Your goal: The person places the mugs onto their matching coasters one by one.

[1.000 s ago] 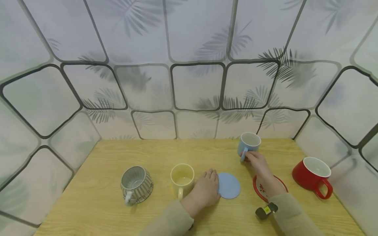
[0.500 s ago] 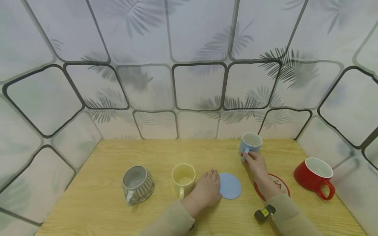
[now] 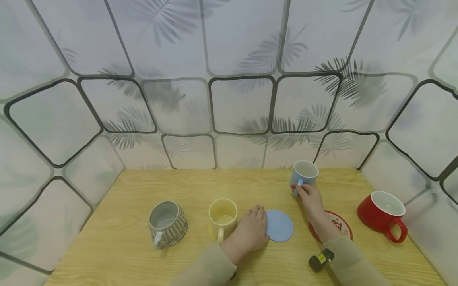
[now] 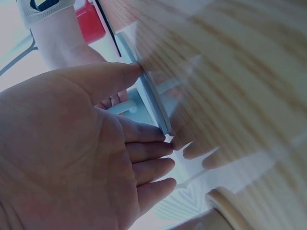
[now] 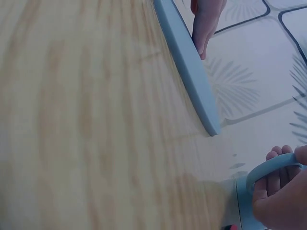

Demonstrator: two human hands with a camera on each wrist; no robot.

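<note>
My left hand (image 3: pixel 250 228) rests on the wood table with its fingers straight, beside a round light-blue coaster (image 3: pixel 280 225). In the left wrist view, its thumb and index fingertips are right at the rim of the coaster (image 4: pixel 156 108). Toward the back right, my right hand (image 3: pixel 310 198) pinches the handle of a light-blue mug (image 3: pixel 304 176), which stands upright near the wall. The right wrist view shows the fingers curled through the loop of the mug handle (image 5: pixel 268 168). Just left of my left hand stands a yellow mug (image 3: pixel 222 216).
A grey ribbed mug (image 3: pixel 168 224) stands at the left, and a red mug (image 3: pixel 379 212) at the far right. My right forearm partly hides a red-rimmed coaster (image 3: pixel 341 224). A patterned curtain (image 3: pixel 239 103) closes off the back and sides of the table (image 3: pixel 118 254).
The fingers of my right hand have come further round the mug handle, and its forearm has shifted slightly left, baring more of the red-rimmed coaster. My left hand holds its place.
</note>
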